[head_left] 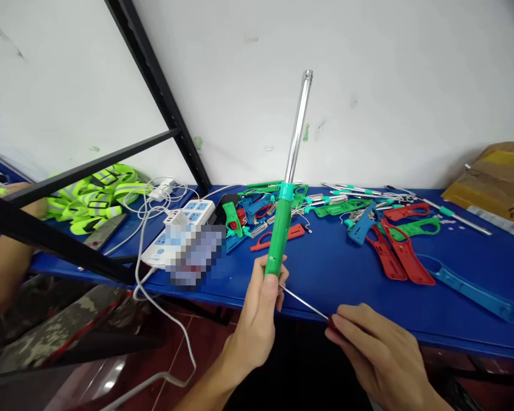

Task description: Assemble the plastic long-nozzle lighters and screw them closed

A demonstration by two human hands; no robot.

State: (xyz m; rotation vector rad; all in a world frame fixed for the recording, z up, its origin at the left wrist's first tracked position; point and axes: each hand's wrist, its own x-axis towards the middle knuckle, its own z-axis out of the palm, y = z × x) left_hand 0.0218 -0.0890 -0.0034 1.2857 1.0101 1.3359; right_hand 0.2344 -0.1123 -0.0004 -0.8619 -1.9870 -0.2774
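My left hand is closed around the lower end of a green long-necked lighter, held upright with its silver metal tube pointing up. In my right hand is a screwdriver; its dark red handle sits between my fingers. The thin shaft reaches left to the lighter's handle, beside my left fingers. Where its tip meets the lighter is hidden. Behind, on the blue table, lie loose red handle shells, a clear blue shell and a pile of green, blue and metal lighter parts.
A white power strip with tangled cables lies left, a blurred-out object beside it. A black shelf frame divides off yellow reflective straps. Another person's arm is at far left. A cardboard box stands back right.
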